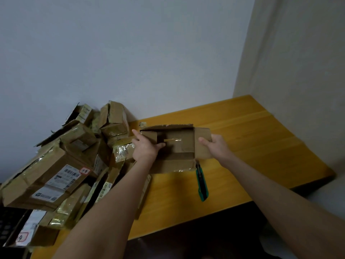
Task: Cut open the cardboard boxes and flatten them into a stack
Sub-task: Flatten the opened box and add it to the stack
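Note:
An opened brown cardboard box (pixel 177 148) sits in the middle of the yellow wooden table (pixel 252 137), its flaps spread and its inside facing me. My left hand (pixel 145 146) grips the box's left flap, thumb inside. My right hand (pixel 214 144) holds the right flap, thumb on top. A green and black utility knife (pixel 202 184) lies on the table just in front of the box, near its right corner. Neither hand touches the knife.
A heap of taped cardboard boxes (pixel 61 165) with shipping labels fills the table's left side up to the wall. The table's right edge (pixel 317 165) runs close to the right wall. A dark keyboard (pixel 7 225) shows at the lower left.

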`<action>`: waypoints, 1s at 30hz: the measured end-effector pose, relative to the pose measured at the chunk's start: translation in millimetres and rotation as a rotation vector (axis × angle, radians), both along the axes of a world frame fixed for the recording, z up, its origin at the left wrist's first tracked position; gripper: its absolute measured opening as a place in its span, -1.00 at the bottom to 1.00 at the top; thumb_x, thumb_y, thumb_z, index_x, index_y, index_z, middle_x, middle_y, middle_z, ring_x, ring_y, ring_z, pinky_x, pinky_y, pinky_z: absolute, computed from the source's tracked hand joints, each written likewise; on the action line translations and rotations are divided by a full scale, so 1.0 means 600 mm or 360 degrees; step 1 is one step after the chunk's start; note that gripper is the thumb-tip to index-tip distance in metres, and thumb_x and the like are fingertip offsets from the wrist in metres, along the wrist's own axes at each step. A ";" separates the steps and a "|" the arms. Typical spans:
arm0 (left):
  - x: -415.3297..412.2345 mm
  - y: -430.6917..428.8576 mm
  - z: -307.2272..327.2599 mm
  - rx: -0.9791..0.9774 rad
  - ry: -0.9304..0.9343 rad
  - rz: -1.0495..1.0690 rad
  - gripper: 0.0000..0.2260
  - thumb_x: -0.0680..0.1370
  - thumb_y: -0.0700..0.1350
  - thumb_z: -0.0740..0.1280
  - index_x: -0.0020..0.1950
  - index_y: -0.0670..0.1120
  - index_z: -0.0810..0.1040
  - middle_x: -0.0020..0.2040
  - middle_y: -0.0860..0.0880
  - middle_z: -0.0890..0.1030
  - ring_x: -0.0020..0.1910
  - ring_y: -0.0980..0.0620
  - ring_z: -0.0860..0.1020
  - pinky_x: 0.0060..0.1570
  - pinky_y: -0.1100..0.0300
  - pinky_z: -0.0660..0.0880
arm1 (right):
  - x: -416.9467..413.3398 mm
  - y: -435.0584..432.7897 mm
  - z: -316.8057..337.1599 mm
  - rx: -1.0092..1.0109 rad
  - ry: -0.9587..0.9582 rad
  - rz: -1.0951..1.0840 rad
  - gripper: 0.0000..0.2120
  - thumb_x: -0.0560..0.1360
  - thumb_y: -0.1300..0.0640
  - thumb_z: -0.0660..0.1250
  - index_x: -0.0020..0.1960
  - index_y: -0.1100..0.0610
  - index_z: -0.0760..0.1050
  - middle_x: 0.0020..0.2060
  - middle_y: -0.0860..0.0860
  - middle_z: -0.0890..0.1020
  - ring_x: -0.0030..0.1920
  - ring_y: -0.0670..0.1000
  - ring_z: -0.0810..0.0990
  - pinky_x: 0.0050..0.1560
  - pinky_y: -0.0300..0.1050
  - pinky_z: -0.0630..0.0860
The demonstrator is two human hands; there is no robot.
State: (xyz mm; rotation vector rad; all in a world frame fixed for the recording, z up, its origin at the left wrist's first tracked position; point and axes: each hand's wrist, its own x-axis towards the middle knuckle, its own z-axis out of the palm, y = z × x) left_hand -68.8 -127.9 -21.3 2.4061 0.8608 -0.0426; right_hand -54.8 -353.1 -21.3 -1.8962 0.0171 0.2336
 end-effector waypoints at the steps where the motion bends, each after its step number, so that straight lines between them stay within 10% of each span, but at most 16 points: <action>1: 0.000 0.003 0.002 0.0035 0.0005 0.0032 0.08 0.38 0.11 0.52 0.57 -0.10 -0.22 0.48 -0.22 0.21 0.33 -0.28 0.41 0.08 -0.15 0.48 | -0.001 0.001 -0.001 0.0022 0.0014 0.0011 -0.92 0.57 0.11 0.30 -0.04 0.09 0.54 -0.20 0.00 0.61 -0.22 -0.04 0.58 -0.37 -0.24 0.51; 8: 0.003 0.010 0.001 -0.0300 -0.0211 -0.0226 -0.33 0.54 -0.06 0.35 0.56 -0.05 0.07 0.33 -0.18 0.42 0.24 -0.21 0.47 0.20 -0.12 0.47 | 0.001 -0.005 -0.013 0.0243 0.0121 -0.0187 -0.86 0.58 0.13 0.30 0.10 0.15 0.50 -0.12 0.03 0.58 -0.13 0.02 0.56 -0.30 -0.14 0.47; 13: -0.002 0.029 0.027 -0.1228 -0.0259 0.0092 -0.84 0.59 -0.21 0.12 -0.05 -0.15 0.48 -0.08 -0.20 0.48 -0.24 -0.08 0.45 -0.28 0.15 0.39 | 0.003 -0.042 -0.028 0.0416 0.0252 -0.0347 -0.76 0.58 0.17 0.29 0.22 0.23 0.46 -0.10 0.05 0.56 -0.04 0.12 0.54 -0.15 0.01 0.49; 20: -0.004 0.079 0.032 -0.2281 -0.0031 -0.0192 -0.52 0.51 0.23 0.13 0.16 -0.11 0.51 0.13 -0.24 0.54 0.13 -0.27 0.52 -0.03 -0.21 0.53 | -0.006 -0.069 -0.036 0.0779 0.0461 -0.0244 -0.80 0.57 0.25 0.28 0.18 0.18 0.45 -0.05 0.06 0.60 -0.06 0.05 0.58 -0.12 -0.01 0.55; 25: 0.007 0.067 0.025 -0.1964 0.0202 -0.0053 -0.17 0.31 0.44 0.29 0.39 -0.08 0.38 0.32 -0.24 0.46 0.27 -0.30 0.45 0.14 -0.29 0.45 | 0.001 -0.062 -0.032 0.0882 0.0565 -0.0063 -0.76 0.56 0.28 0.28 0.22 0.22 0.47 0.09 0.11 0.61 0.07 0.09 0.59 0.13 0.06 0.52; 30: -0.004 0.069 0.012 -0.2062 0.0249 0.0062 -0.39 0.45 0.16 0.35 0.41 -0.14 0.40 0.13 -0.19 0.53 0.14 -0.17 0.47 0.33 -0.12 0.32 | -0.003 -0.069 -0.032 0.0893 0.0676 0.0184 -0.64 0.51 0.14 0.31 0.29 0.18 0.46 0.16 0.10 0.61 0.16 0.08 0.57 0.21 -0.02 0.49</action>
